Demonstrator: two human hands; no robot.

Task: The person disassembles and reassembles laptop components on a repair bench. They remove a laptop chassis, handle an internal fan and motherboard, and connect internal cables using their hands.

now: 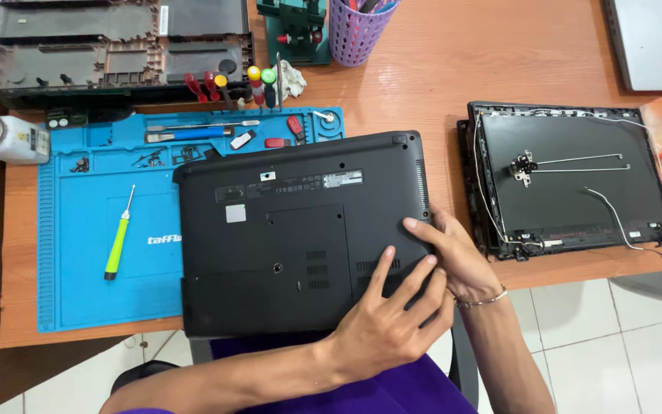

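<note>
A black laptop [300, 230] lies upside down on a blue mat [78, 230], with a green screwdriver [119, 234] well left of the hands and a bare screen lid [568, 176] just right; the left hand [388, 322] rests fingers spread on the laptop's near right corner, the right hand [453, 257] clasps that corner's edge

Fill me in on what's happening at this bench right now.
A person has a black laptop base lying upside down, partly on a blue work mat on a wooden table. Both hands work at its near right corner: the left hand lies flat on the underside, and the right hand grips the edge. A green-handled screwdriver lies untouched on the mat. A detached screen lid with loose hinges and wires sits to the right.
</note>
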